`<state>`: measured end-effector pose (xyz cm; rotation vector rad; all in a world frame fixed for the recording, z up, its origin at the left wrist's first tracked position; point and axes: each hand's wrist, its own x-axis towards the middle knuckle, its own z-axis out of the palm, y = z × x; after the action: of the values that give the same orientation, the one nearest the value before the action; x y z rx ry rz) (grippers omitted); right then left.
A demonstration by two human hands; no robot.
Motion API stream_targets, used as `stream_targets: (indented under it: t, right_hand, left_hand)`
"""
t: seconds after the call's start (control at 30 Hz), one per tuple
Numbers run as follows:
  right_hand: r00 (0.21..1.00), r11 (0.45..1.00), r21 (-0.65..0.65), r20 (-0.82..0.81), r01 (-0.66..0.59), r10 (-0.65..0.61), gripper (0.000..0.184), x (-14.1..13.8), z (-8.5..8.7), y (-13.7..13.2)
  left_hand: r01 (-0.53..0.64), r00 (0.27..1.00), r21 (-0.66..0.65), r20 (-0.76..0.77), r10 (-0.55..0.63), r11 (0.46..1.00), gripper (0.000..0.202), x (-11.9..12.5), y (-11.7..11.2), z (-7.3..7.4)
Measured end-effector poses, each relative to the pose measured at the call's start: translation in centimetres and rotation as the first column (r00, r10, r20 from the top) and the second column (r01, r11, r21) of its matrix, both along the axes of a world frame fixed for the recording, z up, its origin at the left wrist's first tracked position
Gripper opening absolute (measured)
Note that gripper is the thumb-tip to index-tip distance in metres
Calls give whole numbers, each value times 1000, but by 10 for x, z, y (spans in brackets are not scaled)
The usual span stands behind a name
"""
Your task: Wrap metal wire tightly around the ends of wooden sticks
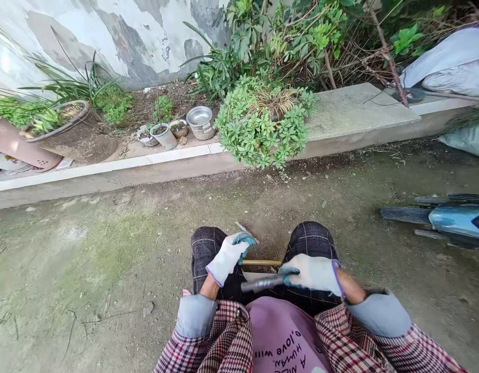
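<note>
White gloves with teal palms cover both hands. My left hand [228, 255], over the left knee, is closed on a thin pale-grey strip [245, 231], which sticks out past the fingertips; its kind is unclear. My right hand [311, 273], above the right thigh, grips a dark grey bar-shaped tool [262, 283] pointing left across my lap. That tool is a little blurred, and its working end cannot be made out. Between my knees runs a yellowish rod [261, 262], passing just behind the tool; its ends are hidden.
Ahead stands a low white-edged ledge [177, 155] with a large clay pot [74, 137], small pots and a metal pot [201, 123]. A leafy plant [262, 129] overhangs it. At the right is a blue wheeled vehicle's front [456, 217]. Twigs lie on the ground [87, 259].
</note>
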<state>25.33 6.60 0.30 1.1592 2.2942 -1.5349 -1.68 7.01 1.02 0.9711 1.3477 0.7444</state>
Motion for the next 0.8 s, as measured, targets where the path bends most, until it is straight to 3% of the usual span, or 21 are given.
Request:
stream_targets:
  t: [0.07, 0.13, 0.23, 0.3, 0.33, 0.4, 0.47, 0.53, 0.6, 0.73, 0.8]
  right_hand:
    - [981, 975, 159, 97, 153, -170, 20, -2, -21, 4]
    - [930, 913, 266, 119, 309, -349, 24, 0, -39, 13]
    - [871, 829, 361, 82, 428, -485, 36, 9, -53, 29]
    - [800, 737, 362, -41, 570, -599, 38, 14, -53, 36]
    - [734, 676, 307, -135, 669, -665, 37, 15, -50, 38]
    - [537, 548, 57, -306, 834, -786, 38, 13, -42, 39]
    - [372, 476, -243, -371, 845, -851, 46, 7, -31, 35]
    - [325, 482, -419, -392, 769, -861, 52, 1, -19, 29]
    - [370, 531, -481, -392, 698, -842, 55, -2, -10, 21]
    - [624, 732, -458, -394, 504, -675, 53, 5, 3, 3]
    - [754, 819, -432, -371, 377, -542, 48, 11, 9, -5]
  left_hand:
    - [39, 999, -5, 6, -39, 999, 21, 3, -4, 7]
    - [49, 999, -31, 14, -48, 998, 24, 10, -12, 10]
    - [-121, 990, -78, 60, 126, 990, 38, 18, -23, 5]
    - [-190, 976, -96, 88, 199, 977, 43, 22, -29, -1]
    - [-185, 976, -110, 93, 195, 977, 43, 24, -33, -4]
    - [-102, 989, -145, 88, 116, 984, 40, 29, -39, -9]
    - [27, 997, -150, 78, -16, 988, 32, 36, -46, -15]
    - [134, 991, -105, 39, -130, 985, 19, 43, -50, -24]
    - [175, 984, -41, -35, -177, 984, 14, 45, -51, -39]
    - [97, 975, -145, -182, -123, 985, 6, 32, -43, -73]
    - [12, 980, -189, -194, -50, 982, 4, 21, -36, -81]
